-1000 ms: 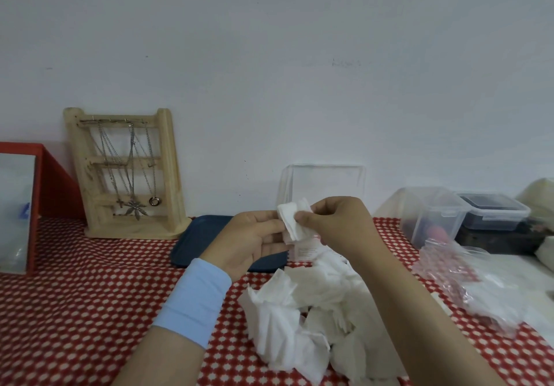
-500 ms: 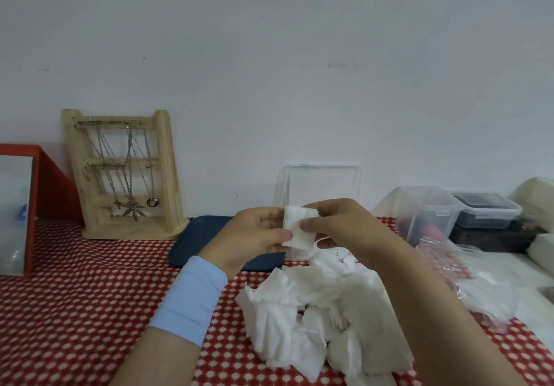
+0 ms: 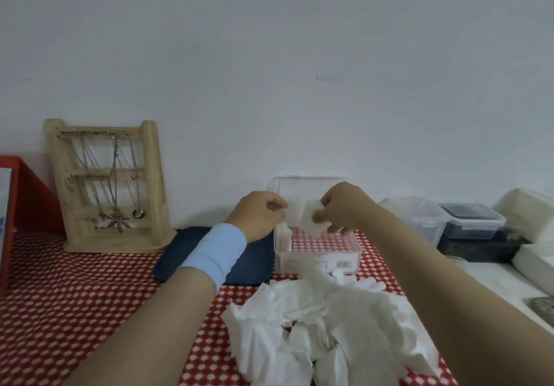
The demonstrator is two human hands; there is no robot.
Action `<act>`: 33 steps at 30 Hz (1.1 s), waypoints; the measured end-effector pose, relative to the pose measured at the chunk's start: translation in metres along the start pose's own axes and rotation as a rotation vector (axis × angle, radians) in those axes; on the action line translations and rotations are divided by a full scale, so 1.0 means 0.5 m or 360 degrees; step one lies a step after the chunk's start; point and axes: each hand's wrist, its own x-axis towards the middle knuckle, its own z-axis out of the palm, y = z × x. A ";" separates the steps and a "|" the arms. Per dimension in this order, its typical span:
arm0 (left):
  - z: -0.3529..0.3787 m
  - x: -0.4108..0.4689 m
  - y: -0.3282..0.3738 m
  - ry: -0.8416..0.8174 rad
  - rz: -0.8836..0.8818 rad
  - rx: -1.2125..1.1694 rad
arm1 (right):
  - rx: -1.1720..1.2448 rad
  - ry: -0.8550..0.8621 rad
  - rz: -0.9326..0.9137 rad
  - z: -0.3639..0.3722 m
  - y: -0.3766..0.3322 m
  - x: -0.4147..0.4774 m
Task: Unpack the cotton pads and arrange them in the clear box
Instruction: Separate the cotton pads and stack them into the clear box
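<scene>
Head view: box [image 3: 317, 255] sits open on counter [image 3: 75, 289].
Right grip [image 3: 344, 208]: pinches one pad [image 3: 311, 220] over box.
Left grip [image 3: 258, 216]: curled above upright pads [image 3: 283, 237] at box's left end; hold unclear.
Pile [image 3: 314, 325]: loose pads before box.

A red tablecloth [image 3: 75, 310] patterned with small white dots fills the lower frame, with a heap of white cotton pads [image 3: 314, 325] at lower centre and one white cotton pad [image 3: 313, 220] at mid-frame. At centre are a light blue wristband [image 3: 214, 253] and a dark navy tray [image 3: 254, 265]; at left, a pale wood rack [image 3: 153, 181] and a red frame [image 3: 33, 199].
</scene>
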 end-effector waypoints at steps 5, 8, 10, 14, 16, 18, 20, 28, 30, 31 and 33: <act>0.055 0.045 -0.014 -0.0396 0.0084 0.0578 | -0.0330 0.0006 0.0061 0.063 -0.002 0.052; 0.054 0.054 -0.033 -0.0461 0.0122 0.0712 | -0.0486 0.0029 0.0121 0.095 -0.003 0.070; 0.049 0.053 -0.044 -0.0465 0.0141 0.0739 | -0.0581 0.0060 0.0141 0.111 -0.005 0.078; 0.045 0.048 -0.057 -0.0454 0.0165 0.0662 | -0.0324 -0.0099 0.0230 0.143 -0.015 0.102; 0.044 0.044 -0.061 -0.0418 0.0161 0.0561 | -0.0018 -0.0294 0.0309 0.141 -0.024 0.103; 0.042 0.040 -0.068 -0.0391 0.0146 0.0501 | 0.0147 -0.0409 0.0416 0.123 -0.027 0.098; 0.040 0.036 -0.073 -0.0404 0.0153 0.0501 | 0.0216 -0.0505 0.0518 0.103 -0.020 0.100; 0.056 0.017 -0.057 -0.0588 0.0233 0.0644 | 0.0501 -0.0545 0.0503 0.120 -0.022 0.101; 0.058 0.011 -0.056 -0.0701 0.0225 0.0704 | 0.0525 -0.0531 0.0484 0.120 -0.022 0.099; 0.057 0.008 -0.055 -0.0738 0.0224 0.0707 | 0.0554 -0.0539 0.0477 0.118 -0.022 0.096; 0.052 0.007 -0.056 -0.0712 0.0197 0.0637 | 0.0565 -0.0600 0.0465 0.117 -0.024 0.089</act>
